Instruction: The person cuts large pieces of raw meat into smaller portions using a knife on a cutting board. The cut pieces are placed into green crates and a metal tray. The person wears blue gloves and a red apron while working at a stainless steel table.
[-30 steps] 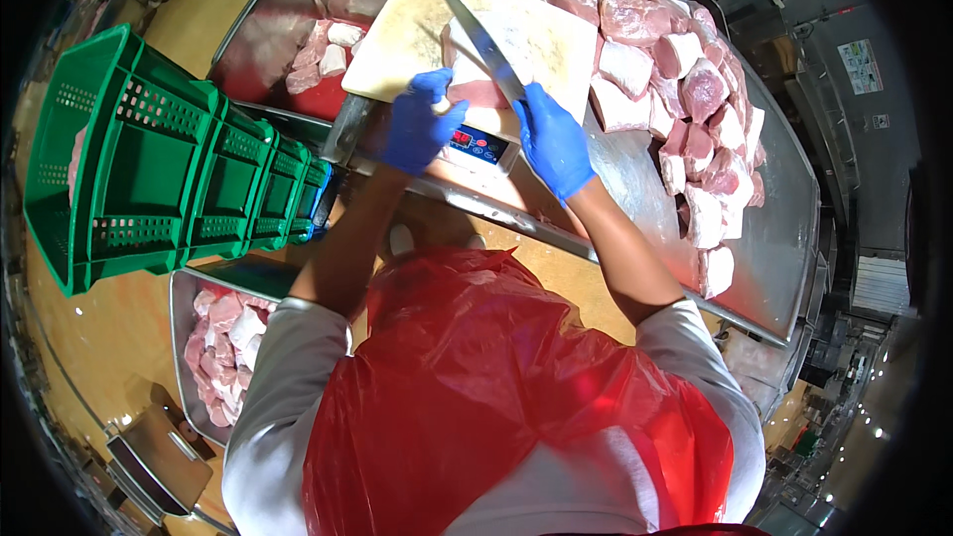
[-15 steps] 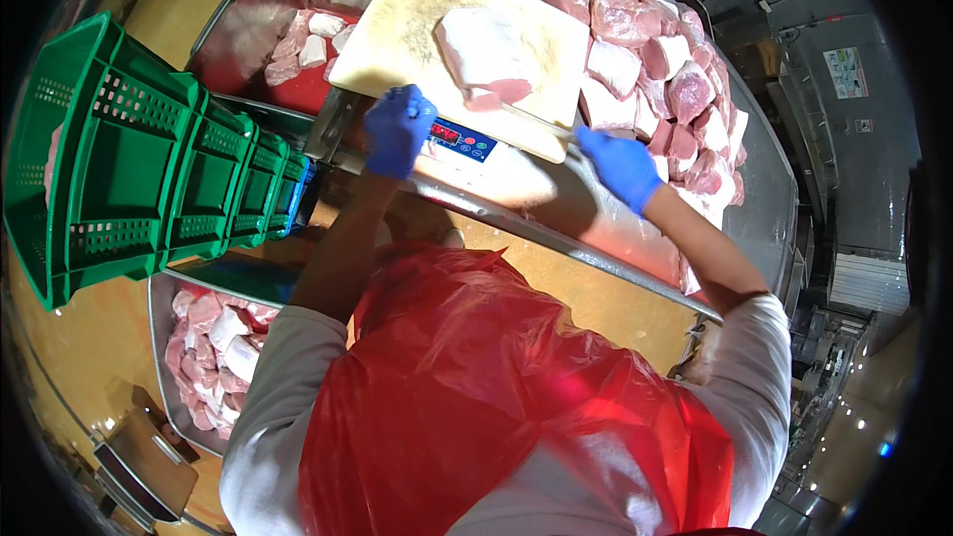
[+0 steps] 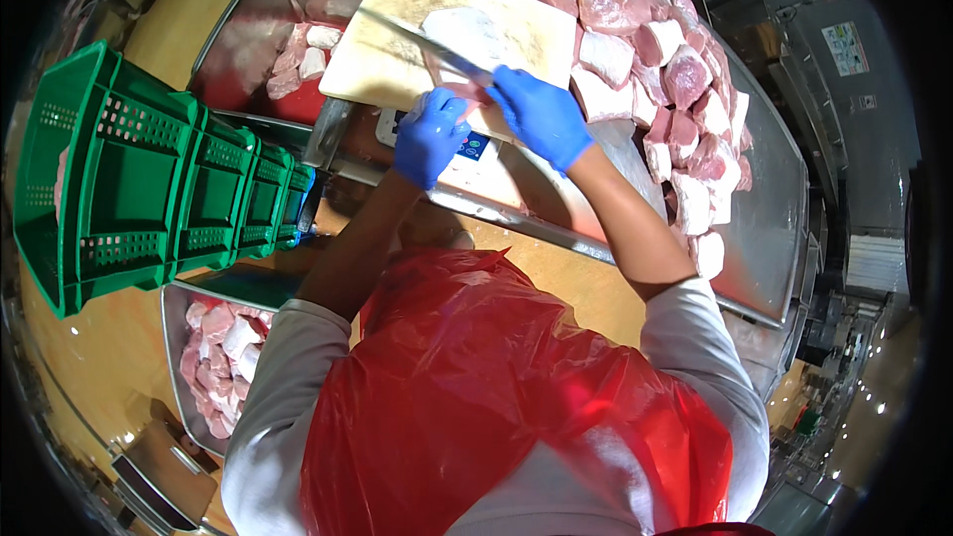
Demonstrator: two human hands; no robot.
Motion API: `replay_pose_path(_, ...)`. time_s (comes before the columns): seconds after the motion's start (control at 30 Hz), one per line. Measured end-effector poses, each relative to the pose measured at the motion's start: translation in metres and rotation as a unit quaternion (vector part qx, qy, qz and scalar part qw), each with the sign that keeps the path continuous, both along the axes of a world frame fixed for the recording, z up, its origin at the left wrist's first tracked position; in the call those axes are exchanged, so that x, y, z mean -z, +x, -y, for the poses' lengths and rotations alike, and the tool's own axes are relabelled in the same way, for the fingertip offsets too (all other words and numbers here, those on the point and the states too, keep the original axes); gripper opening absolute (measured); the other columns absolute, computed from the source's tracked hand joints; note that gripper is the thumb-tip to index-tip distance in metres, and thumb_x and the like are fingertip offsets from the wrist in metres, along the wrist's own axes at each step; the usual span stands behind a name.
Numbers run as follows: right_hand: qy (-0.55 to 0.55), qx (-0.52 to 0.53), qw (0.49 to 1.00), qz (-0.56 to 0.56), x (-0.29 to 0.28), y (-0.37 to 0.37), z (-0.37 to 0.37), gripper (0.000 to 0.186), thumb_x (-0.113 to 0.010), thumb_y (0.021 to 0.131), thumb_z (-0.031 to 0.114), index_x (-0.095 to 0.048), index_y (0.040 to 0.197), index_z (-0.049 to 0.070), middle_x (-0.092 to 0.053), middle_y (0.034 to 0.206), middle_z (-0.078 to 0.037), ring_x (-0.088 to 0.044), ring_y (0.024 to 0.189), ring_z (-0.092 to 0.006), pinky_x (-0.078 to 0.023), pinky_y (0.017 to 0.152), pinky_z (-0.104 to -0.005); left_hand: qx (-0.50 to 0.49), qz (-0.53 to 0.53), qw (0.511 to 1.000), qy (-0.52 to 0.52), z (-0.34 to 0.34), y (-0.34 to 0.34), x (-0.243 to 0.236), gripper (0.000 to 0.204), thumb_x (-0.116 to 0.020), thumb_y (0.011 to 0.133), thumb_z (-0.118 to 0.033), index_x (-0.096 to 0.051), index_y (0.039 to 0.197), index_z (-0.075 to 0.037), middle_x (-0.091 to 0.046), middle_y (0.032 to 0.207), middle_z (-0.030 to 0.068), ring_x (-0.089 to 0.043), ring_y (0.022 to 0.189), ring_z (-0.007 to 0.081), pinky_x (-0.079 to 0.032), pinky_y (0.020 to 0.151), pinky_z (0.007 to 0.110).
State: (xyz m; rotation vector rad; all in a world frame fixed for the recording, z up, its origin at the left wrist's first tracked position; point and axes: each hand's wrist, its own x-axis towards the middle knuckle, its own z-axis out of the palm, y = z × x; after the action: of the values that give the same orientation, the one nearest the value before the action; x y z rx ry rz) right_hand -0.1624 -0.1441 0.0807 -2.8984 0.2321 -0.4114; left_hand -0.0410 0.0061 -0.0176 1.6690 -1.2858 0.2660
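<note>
On a cream cutting board (image 3: 372, 65) lies a pale, fat-covered cut of meat (image 3: 465, 28), partly hidden behind a knife. My right hand (image 3: 544, 117), in a blue glove, is closed round the handle of the knife (image 3: 422, 43). Its long blade slants across the board toward the upper left, over the meat. In a matching glove, my left hand (image 3: 429, 139) is curled at the board's near edge, its fingers closed on a small pink end of meat (image 3: 474, 97). Just below, the blue panel of a weighing scale (image 3: 474, 146) is partly covered by that hand.
Many raw meat chunks (image 3: 685, 79) are heaped on the steel table (image 3: 759, 228) at right. A steel tub (image 3: 248, 40) with a few pieces stands left of the board. Stacked green crates (image 3: 139, 179) rise at left, beside a lower meat-filled tub (image 3: 184, 402).
My right hand has swung left and up, bringing the knife across the meat. My left hand has shifted right and slightly down, onto the meat's near end.
</note>
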Motion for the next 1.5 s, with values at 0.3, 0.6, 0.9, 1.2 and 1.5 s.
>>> replay_pose_path(0.3,-0.116,-0.023,0.965,-0.236,-0.010,-0.059,0.062,0.027,-0.047,0.099,0.021,-0.055,0.125,0.019,-0.068,0.098,-0.019,-0.071,0.078,-0.0375,-0.058,0.066,-0.0477,-0.110,-0.043,0.992,-0.032,-0.047,0.024,0.013,0.020,-0.078,0.076,-0.013,-0.066,0.091,-0.010,-0.066,0.099,0.0111,-0.066,0.085,0.0297,-0.056,0.075,0.039)
replay_pose_path(0.6,0.090,0.133,0.986,0.048,0.024,-0.198,0.101,0.018,-0.062,0.100,0.016,-0.059,0.112,0.003,-0.065,0.082,-0.013,-0.066,0.064,-0.0271,-0.052,0.058,-0.0368,-0.638,0.176,0.735,0.146,-0.410,0.256,-0.209,0.027,-0.066,0.082,-0.020,-0.068,0.105,-0.008,-0.071,0.098,0.0133,-0.067,0.088,0.0305,-0.054,0.079,0.039)
replay_pose_path(0.9,0.482,0.229,0.798,0.280,0.030,-0.113,-0.004,0.028,-0.055,0.105,0.017,-0.045,0.122,-0.003,-0.062,0.084,-0.008,-0.064,0.066,-0.0139,-0.053,0.056,-0.0292,-0.145,0.069,0.978,0.137,-0.056,0.111,-0.132,0.047,-0.071,0.086,-0.026,-0.062,0.125,-0.001,-0.069,0.109,0.0149,-0.063,0.095,0.0239,-0.051,0.087,0.038)
replay_pose_path(1.2,0.341,0.229,0.894,0.178,0.014,-0.126,0.015,0.017,-0.054,0.105,0.016,-0.049,0.108,0.000,-0.060,0.075,-0.011,-0.063,0.060,-0.0194,-0.050,0.052,-0.0332,0.007,0.059,0.918,0.393,0.093,0.054,-0.091,0.077,-0.076,0.076,-0.040,-0.049,0.144,-0.019,-0.048,0.140,0.0223,-0.044,0.131,0.0464,-0.039,0.110,0.051)
replay_pose_path(1.5,0.018,0.092,0.989,-0.118,0.023,-0.094,-0.025,0.026,-0.055,0.095,0.014,-0.045,0.118,0.009,-0.060,0.094,-0.022,-0.065,0.074,-0.0439,-0.053,0.061,-0.0520,0.119,0.042,0.927,0.353,0.107,0.152,-0.131,0.035,-0.071,0.081,-0.013,-0.070,0.116,-0.013,-0.063,0.126,0.0127,-0.058,0.121,0.0329,-0.045,0.108,0.039)
